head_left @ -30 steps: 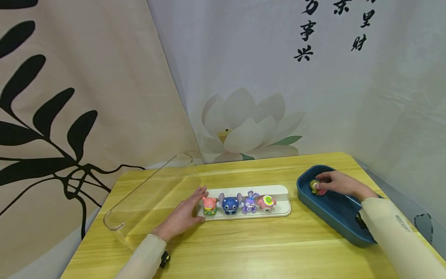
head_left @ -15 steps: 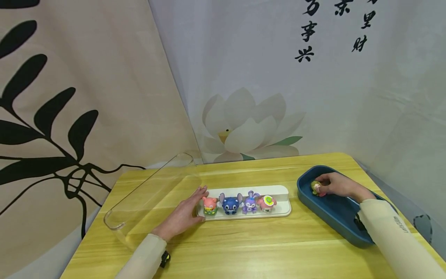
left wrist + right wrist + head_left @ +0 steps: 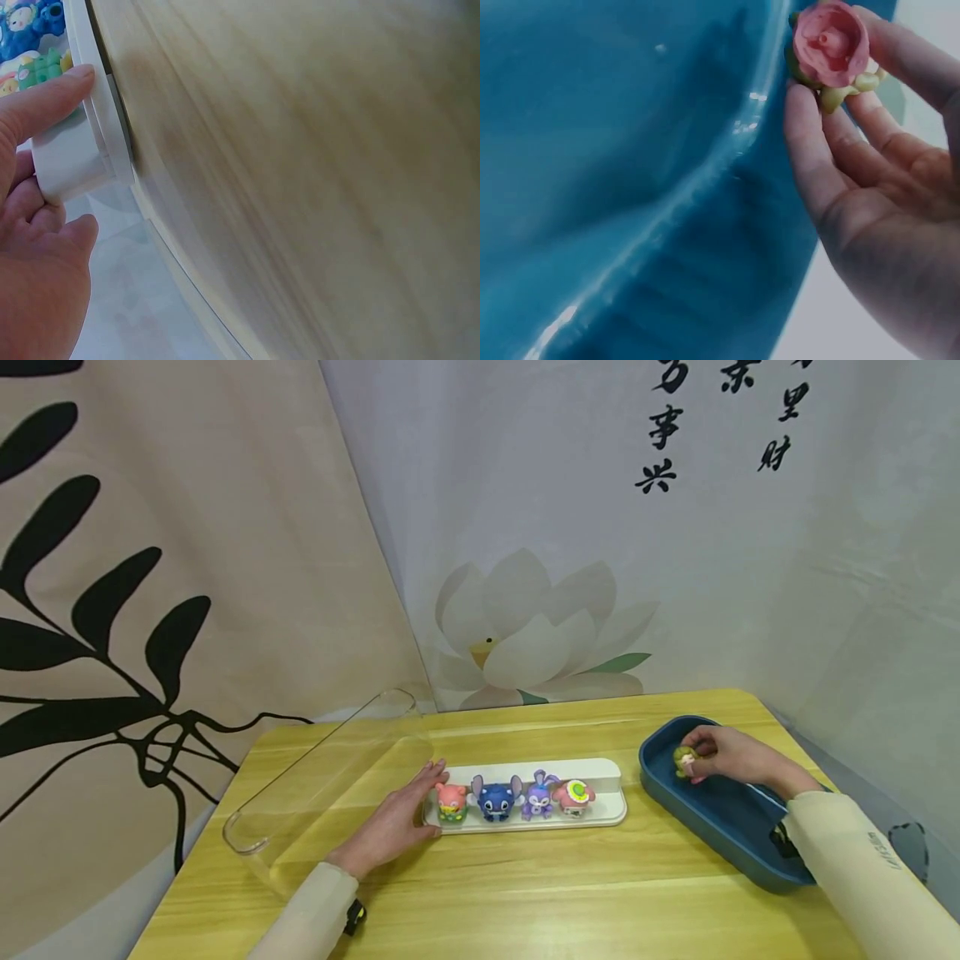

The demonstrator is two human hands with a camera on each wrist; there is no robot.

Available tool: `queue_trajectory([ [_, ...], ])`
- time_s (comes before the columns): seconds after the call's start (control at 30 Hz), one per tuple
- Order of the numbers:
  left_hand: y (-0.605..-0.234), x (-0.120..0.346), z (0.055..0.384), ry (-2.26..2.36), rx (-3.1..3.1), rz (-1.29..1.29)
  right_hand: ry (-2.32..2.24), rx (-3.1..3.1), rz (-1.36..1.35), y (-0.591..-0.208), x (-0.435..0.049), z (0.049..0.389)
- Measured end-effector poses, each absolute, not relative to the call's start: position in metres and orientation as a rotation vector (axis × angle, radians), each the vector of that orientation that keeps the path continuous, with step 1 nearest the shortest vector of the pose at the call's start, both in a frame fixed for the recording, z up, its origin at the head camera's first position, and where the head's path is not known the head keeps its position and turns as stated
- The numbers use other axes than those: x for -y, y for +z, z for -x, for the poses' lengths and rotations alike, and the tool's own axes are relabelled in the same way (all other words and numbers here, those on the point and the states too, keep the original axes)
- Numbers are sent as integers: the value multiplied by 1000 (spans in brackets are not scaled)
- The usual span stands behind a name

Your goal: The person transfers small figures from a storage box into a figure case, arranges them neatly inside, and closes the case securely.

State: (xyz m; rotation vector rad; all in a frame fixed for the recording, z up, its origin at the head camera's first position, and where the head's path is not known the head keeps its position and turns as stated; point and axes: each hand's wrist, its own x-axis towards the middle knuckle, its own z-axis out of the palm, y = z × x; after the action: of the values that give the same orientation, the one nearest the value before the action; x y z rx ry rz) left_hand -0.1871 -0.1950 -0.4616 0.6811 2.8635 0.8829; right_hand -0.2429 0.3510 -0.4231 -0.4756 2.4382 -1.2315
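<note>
My left hand (image 3: 393, 820) holds the left end of a white display base (image 3: 611, 810), its thumb at the front edge and fingers at the back. On the base four-in-a-row style stand several toy figurines: a pink one with a green bottom (image 3: 452, 803), a blue big-eared one (image 3: 496, 800), a purple rabbit (image 3: 537, 797) and a pink one with a yellow-green top (image 3: 574, 797). At the right, my right hand (image 3: 738, 756) pinches a small figurine (image 3: 686, 762) with yellow-green hair, over the blue tray (image 3: 742, 852). Its pink hollow underside (image 3: 829, 45) faces the right wrist camera.
A clear plastic cover (image 3: 330, 785) lies at the left of the wooden table (image 3: 540, 893), beside my left forearm. Printed curtains (image 3: 525, 527) hang behind the table. The blue tray stands near the table's right edge.
My right hand has lifted slightly and shifted a little right with the figurine, which has tilted in the fingers. My left hand and the display base have stayed in place.
</note>
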Motion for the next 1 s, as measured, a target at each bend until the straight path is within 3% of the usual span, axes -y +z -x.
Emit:
queue_trajectory([
  [1.0,-464,197,188,898,-2847,-690,-1283,-2617,489,-379,-325,205],
])
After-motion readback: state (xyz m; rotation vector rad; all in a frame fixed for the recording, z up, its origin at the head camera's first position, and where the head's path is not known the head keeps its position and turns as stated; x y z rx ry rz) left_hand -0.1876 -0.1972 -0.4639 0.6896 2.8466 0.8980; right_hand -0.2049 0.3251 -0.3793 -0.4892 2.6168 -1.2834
